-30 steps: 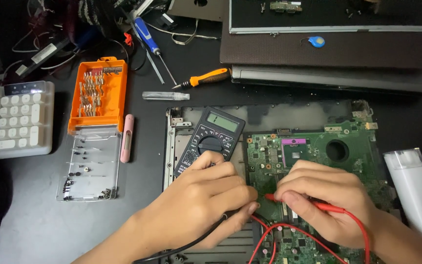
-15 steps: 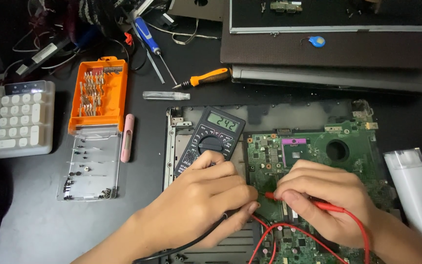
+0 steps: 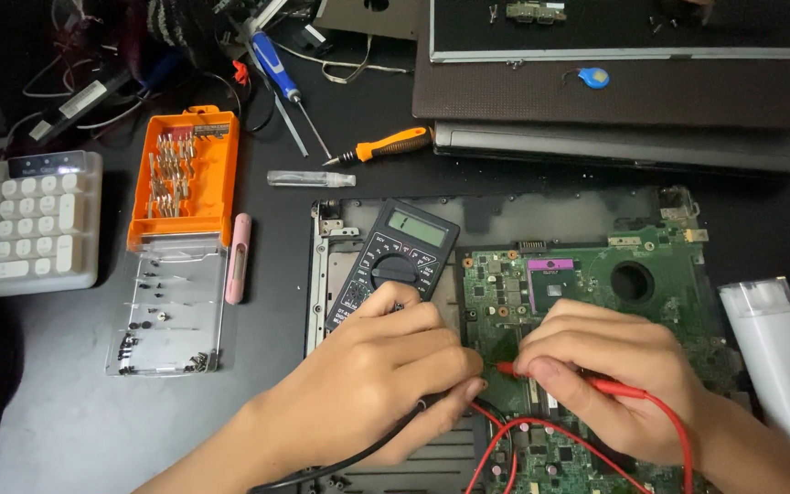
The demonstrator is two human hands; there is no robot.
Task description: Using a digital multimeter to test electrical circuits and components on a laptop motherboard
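A dark, matte tabletop (image 3: 66, 421) under soft light.

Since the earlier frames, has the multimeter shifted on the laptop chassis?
No. The multimeter sits at the same spot beside the green motherboard.

The green circuit board (image 3: 596, 293) looked matt, dotted with shiny metal solder bits, and the multimeter (image 3: 393, 265) was dull black plastic with a glassy grey screen. Far left, the orange bit case (image 3: 185, 178) was smooth plastic holding glinting metal bits, its clear lid (image 3: 168, 316) pretty glossy. Red probe (image 3: 587, 384) looked like slick plastic.
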